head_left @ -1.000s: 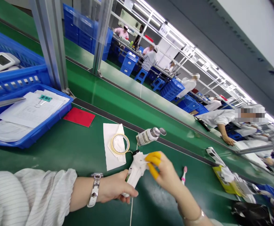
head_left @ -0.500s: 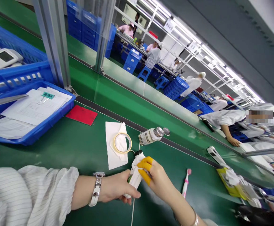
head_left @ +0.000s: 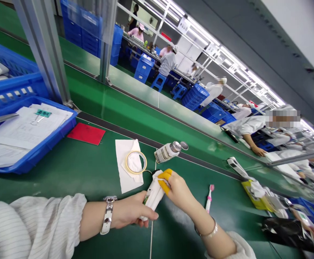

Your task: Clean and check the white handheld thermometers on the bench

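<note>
A white handheld device (head_left: 153,194) with a dark end slants above the green table. My left hand (head_left: 128,212) is wrapped round its lower part, thumb along the near side. Yellow covers sit on fingers of my right hand (head_left: 177,189), which are pinched together against the device's upper face near the dark end. Whether a bit of white cloth is between those fingertips, I cannot tell. Just beyond lie a roll of tape (head_left: 127,166) on white paper (head_left: 120,176) and a white bottle (head_left: 164,154) with its metal cap flipped up.
A pink-and-white toothbrush (head_left: 209,199) lies to the right. On the left, a blue tray (head_left: 53,140) holds papers, near a red card (head_left: 86,133). A yellow tray (head_left: 254,196) and a black bag (head_left: 286,230) stand at far right. A co-worker's hand (head_left: 258,150) rests across the line.
My right hand has slid along the device towards its dark end. My left hand keeps its hold. The whole view has shifted slightly.
</note>
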A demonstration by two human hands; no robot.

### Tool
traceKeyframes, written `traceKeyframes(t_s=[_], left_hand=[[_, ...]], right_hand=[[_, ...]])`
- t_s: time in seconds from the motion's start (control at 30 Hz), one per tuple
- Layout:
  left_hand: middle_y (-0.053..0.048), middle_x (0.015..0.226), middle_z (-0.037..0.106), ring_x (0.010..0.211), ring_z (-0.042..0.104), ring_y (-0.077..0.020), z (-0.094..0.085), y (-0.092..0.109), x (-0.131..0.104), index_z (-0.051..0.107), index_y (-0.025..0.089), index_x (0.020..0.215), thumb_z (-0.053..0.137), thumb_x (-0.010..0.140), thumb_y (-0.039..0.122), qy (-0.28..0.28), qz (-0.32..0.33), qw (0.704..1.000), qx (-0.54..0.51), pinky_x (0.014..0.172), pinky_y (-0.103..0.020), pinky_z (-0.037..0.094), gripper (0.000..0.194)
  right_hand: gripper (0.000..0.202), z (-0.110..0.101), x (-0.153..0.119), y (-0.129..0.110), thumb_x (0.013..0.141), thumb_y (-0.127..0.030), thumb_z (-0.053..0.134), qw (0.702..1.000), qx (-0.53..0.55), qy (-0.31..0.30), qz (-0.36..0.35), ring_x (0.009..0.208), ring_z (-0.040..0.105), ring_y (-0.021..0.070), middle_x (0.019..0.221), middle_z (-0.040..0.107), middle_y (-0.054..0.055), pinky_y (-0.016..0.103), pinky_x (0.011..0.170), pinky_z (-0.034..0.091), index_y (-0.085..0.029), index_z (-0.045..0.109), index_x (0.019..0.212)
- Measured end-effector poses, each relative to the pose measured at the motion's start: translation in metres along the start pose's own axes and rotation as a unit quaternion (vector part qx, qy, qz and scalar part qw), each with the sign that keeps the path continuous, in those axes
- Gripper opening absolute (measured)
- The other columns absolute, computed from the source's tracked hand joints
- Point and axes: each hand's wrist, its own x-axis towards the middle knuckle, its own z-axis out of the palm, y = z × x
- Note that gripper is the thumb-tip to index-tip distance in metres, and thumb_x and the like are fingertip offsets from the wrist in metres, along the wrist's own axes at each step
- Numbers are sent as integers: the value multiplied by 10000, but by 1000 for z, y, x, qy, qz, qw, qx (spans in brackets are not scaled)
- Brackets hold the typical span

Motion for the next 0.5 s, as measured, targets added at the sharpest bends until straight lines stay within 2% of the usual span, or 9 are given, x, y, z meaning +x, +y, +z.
traceKeyframes(t_s=[0.13,0.3,0.5], left_hand=[[25,699,549,522,498,-77,1,0,0,436,160,1049,650,635,177,4,-1,1000,16,529,-231,335,467],[19,714,547,527,499,-71,1,-1,0,445,152,1016,650,640,203,7,6,1000,21,521,-222,331,431],[33,688,538,515,500,-77,1,-3,2,434,161,1023,652,642,199,8,8,999,30,513,-223,335,441]], right_hand=[[160,1,-3,1,836,-127,520,1000,2,-16,-9,776,570,191,868,625,36,294,696,452,-217,642,886],[170,2,-3,5,858,-144,482,1000,-11,2,12,774,567,202,868,629,64,325,721,410,-183,643,894],[124,2,-2,6,848,-152,524,1000,5,-6,-1,786,565,186,856,645,30,292,709,385,-207,635,857]])
